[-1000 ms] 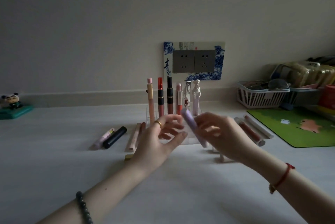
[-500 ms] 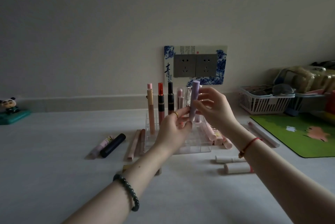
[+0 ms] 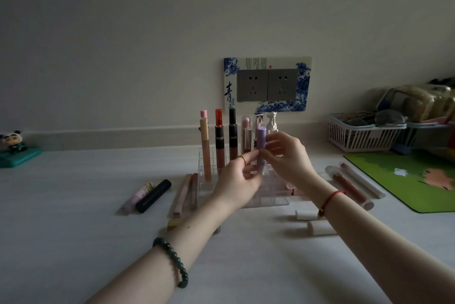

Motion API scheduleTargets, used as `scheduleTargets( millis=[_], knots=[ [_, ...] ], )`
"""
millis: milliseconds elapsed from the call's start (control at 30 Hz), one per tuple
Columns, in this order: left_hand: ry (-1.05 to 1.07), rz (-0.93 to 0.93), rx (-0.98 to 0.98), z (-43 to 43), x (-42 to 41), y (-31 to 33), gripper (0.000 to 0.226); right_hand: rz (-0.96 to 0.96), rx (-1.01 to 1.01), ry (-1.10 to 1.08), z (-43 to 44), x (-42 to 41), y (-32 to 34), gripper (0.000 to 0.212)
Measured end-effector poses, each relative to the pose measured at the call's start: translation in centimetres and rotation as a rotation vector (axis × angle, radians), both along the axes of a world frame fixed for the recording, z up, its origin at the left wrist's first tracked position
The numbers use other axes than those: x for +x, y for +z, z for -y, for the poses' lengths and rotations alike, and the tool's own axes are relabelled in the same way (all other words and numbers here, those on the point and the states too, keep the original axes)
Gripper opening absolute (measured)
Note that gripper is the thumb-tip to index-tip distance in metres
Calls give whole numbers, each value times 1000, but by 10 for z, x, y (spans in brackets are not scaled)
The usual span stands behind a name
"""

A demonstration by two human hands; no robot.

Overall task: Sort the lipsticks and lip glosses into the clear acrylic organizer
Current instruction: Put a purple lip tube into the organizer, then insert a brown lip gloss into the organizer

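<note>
Right at the centre, a lilac tube stands upright over the clear acrylic organizer, its lower end down among the cells; whether it sits in one cannot be told. The left hand pinches it low down with thumb and fingertip, a gold ring on one finger, and the right hand holds it just above with curled fingers. Behind it, along the organizer's back row, stand a tan tube with a pink cap, a red-capped gloss, a black-capped gloss, a pink lipstick under a clear cap and a white sculpted top. On the table to the left lie a pale pink tube touching a black tube, and two slim pinkish sticks just beside the organizer. To the right lie two small white tubes and two clear tubes, near a green mat.
</note>
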State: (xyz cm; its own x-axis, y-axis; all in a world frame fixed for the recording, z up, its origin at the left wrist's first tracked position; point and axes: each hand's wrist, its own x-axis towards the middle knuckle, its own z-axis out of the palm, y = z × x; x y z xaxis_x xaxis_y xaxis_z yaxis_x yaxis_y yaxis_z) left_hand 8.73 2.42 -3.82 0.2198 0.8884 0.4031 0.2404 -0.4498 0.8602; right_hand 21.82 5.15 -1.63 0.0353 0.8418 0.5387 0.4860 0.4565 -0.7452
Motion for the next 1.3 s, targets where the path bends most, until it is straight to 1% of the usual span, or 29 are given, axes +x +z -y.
scheduleTargets(
  millis=[600,667,733,800,867,1000,1067,1133,1200,1267,1300],
  knots=[
    [-5,-36,-1,1,-2,4,46,68,-17,-66,1,0,1,17],
    [-7,-37,3,3,-1,5,46,78,-30,-68,3,1,3,20],
    [-8,-26,13,5,0,5,46,78,-61,-65,6,3,7,26],
    [0,3,28,7,0,7,47,65,-85,-50,12,11,14,31],
    [-5,42,51,10,1,10,46,57,-82,-49,19,26,24,30],
    [-57,70,74,21,15,15,42,31,-8,-128,38,75,43,27],
    [-102,60,43,24,30,14,40,-19,15,-196,46,101,43,26],
    [-138,24,-9,24,48,13,40,-24,-10,-284,51,121,34,26],
    [-179,-1,-113,22,68,13,41,33,-76,-364,51,132,17,26],
    [-206,46,-271,18,89,12,40,128,-151,-409,50,137,1,27],
    [-180,67,-342,16,99,11,39,182,-186,-414,49,138,-5,28]
  ],
)
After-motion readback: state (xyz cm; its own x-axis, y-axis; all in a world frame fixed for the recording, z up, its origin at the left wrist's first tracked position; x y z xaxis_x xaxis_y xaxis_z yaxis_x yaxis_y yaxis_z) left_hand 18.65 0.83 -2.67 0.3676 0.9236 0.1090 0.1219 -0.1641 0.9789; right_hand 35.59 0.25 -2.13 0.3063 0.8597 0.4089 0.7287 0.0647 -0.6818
